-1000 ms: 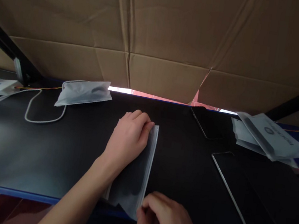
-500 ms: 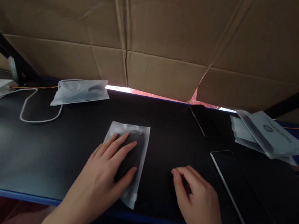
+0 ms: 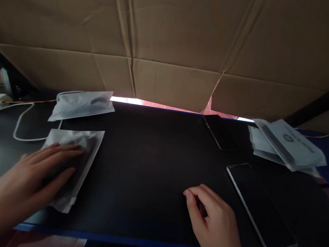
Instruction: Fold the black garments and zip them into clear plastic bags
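Observation:
My left hand (image 3: pixel 44 173) lies with fingers outstretched on top of a frosted zip pouch (image 3: pixel 84 173) at the left of the black table. Something dark shows through the pouch; the palm and fingers cover part of it. To the right, my right hand (image 3: pixel 211 213) rests on the tabletop with its fingers curled and thumb against the index finger. Nothing shows in that curled hand. Close to it on the right lies a large phone (image 3: pixel 261 208) with a dark screen and a pale edge.
Behind the left hand sits another frosted pouch (image 3: pixel 82 105) on a white cable (image 3: pixel 17 128). A smaller dark phone (image 3: pixel 220 132) lies at the back. Several printed white pouches (image 3: pixel 295 145) are stacked at the right. A cardboard sheet (image 3: pixel 178 30) stands behind the black table (image 3: pixel 136 189).
My left hand has slid the frosted zip pouch from the middle to the left, close to the other pouch. My right hand keeps its curled pose on the table.

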Available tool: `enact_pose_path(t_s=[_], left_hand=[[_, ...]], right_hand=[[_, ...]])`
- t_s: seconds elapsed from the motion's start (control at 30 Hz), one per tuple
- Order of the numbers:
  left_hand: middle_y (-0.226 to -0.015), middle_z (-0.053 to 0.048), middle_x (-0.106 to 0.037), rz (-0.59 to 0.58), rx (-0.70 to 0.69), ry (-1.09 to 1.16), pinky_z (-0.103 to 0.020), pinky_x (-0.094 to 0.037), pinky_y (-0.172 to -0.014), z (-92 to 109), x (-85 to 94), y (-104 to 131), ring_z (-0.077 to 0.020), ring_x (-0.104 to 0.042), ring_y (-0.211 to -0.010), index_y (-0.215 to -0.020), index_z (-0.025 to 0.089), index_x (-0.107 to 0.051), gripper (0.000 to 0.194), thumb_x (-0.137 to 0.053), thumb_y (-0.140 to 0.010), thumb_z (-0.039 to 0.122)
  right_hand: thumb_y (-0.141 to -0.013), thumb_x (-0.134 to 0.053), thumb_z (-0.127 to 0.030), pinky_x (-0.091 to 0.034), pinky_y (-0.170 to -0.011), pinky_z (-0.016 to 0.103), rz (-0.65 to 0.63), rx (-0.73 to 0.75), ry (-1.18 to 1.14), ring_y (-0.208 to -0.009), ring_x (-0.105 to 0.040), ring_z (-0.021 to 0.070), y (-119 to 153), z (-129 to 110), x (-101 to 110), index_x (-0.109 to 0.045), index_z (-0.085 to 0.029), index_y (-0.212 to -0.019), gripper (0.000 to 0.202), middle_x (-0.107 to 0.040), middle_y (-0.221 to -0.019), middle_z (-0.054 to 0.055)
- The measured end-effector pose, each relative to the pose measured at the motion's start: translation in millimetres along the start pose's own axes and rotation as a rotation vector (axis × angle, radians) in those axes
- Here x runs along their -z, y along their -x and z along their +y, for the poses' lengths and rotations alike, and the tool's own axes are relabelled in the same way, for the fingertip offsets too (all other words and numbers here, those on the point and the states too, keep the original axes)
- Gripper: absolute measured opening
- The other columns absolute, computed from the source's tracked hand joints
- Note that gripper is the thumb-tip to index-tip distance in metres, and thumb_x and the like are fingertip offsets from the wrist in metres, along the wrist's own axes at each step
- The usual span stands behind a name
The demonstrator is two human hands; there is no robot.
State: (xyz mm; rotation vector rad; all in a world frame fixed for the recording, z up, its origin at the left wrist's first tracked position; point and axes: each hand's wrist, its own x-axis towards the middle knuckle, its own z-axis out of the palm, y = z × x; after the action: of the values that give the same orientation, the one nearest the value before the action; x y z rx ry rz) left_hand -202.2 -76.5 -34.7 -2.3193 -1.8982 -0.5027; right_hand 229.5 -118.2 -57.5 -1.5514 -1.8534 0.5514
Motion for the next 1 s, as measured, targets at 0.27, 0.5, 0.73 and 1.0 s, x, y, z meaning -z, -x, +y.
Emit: enact_pose_path(t_s=[0.27, 0.5, 0.73, 1.0], left_hand=[[-0.172, -0.006, -0.052, -0.051, -0.278, 0.243, -0.070, -0.037, -0.131, 154, -16.8, -2, -0.0360, -0.046, -0.161, -0.160, 0.036, -0.052, 0.050, -0.056, -0.110, 0.035], [-0.178, -0.015, -0.039, -0.127, -0.330, 0.143, -0.077, -0.043, -0.122, 187, -56.1, -3, -0.0455, -0.033, -0.166, -0.171, 0.027, -0.041, 0.066, -0.053, -0.111, 0.051], [-0.180, -0.013, -0.037, -0.150, -0.324, 0.141, -0.074, -0.042, -0.125, 186, -53.5, -2, -0.0439, -0.033, -0.166, -0.172, 0.028, -0.041, 0.067, -0.056, -0.110, 0.050], [-0.170, -0.004, -0.054, -0.064, -0.221, 0.226, -0.081, -0.037, -0.125, 154, -23.7, -9, -0.0390, -0.046, -0.160, -0.160, 0.041, -0.049, 0.049, -0.053, -0.112, 0.040]], right_hand=[[-0.111, -0.058, -0.027, -0.061, -0.089, 0.039, 0.135, 0.175, 0.141, -0.101, -0.075, 0.0220, 2, 1, -4, -0.074, -0.026, -0.116, 0.017, -0.078, -0.108, 0.004], [-0.111, -0.058, -0.039, -0.054, -0.119, 0.061, 0.023, 0.160, 0.298, -0.154, -0.054, 0.0339, 0, 5, -13, -0.067, -0.026, -0.147, 0.039, -0.065, -0.159, 0.009], [-0.111, -0.058, -0.038, -0.053, -0.121, 0.063, 0.020, 0.121, 0.287, -0.155, -0.053, 0.0341, 1, 6, -12, -0.069, -0.027, -0.146, 0.038, -0.065, -0.160, 0.008], [-0.113, -0.055, -0.037, -0.053, -0.120, 0.064, 0.009, 0.106, 0.276, -0.155, -0.052, 0.0326, 0, 3, -9, -0.068, -0.028, -0.146, 0.037, -0.065, -0.160, 0.006]])
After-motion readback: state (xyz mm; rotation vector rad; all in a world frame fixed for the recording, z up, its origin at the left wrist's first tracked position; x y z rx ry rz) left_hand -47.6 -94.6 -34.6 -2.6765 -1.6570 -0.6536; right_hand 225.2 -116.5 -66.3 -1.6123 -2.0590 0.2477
